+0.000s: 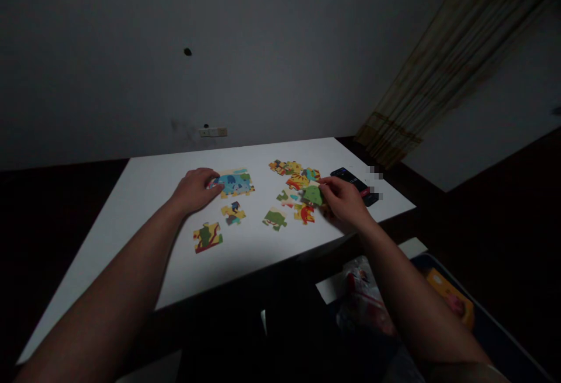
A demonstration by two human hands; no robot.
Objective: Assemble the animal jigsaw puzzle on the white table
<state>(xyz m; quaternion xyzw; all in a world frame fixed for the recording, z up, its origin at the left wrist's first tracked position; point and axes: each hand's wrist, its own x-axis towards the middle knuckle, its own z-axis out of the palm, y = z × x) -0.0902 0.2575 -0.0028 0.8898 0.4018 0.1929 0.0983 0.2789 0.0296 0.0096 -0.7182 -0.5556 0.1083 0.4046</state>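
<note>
While the room is kept pretty dim, plenty can be made out on the white table. The left hand is laid on a joined block of jigsaw pieces, with the fingers held close together and the fingertips pressed on its blue part; no pinch is seen there. The right hand is found over at the messy pile of jigsaw pieces, its fingers stretched out together to a green piece. Whether that piece is actually being pinched can't be told, since the thumb is hidden.

Three more loose pieces are left nearer the table's front edge: a yellow-and-blue one, a green one and a red-and-green one. They look like thin, light, stiff card, so they'd probably skid on that smooth top. Taking them by the edges with a finger and thumb would seem best, and the block is likely better slid than lifted, as it could come apart.

A black phone is lying just past the right hand. An orange box can be seen down on the floor at the right.
</note>
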